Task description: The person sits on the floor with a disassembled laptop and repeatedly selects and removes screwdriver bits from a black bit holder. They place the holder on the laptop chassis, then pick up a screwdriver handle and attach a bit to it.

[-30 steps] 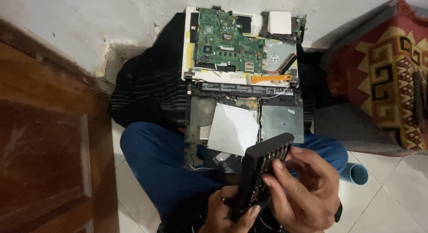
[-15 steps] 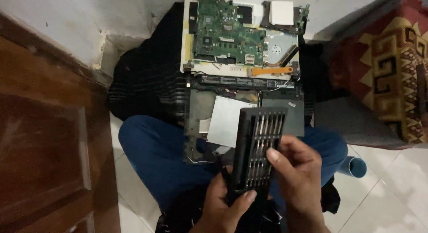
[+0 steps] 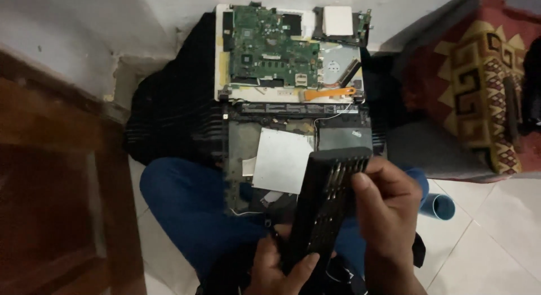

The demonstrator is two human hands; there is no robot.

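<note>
Slotted black panel [image 3: 329, 202] held upright over the lap, below the opened laptop base [image 3: 293, 142] | judged light, stiff, thin plastic, breakable at the slots; best gripped by the long edges | left hand [image 3: 279, 267] clasped round the lower end | right hand [image 3: 389, 210] closed on the right edge, thumb on the face.

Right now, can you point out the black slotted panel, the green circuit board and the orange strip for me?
black slotted panel [image 3: 329, 202], head view: on its slotted face, mid-length.
green circuit board [image 3: 270, 44], head view: on the middle of the board.
orange strip [image 3: 329, 93], head view: on its middle stretch.
</note>
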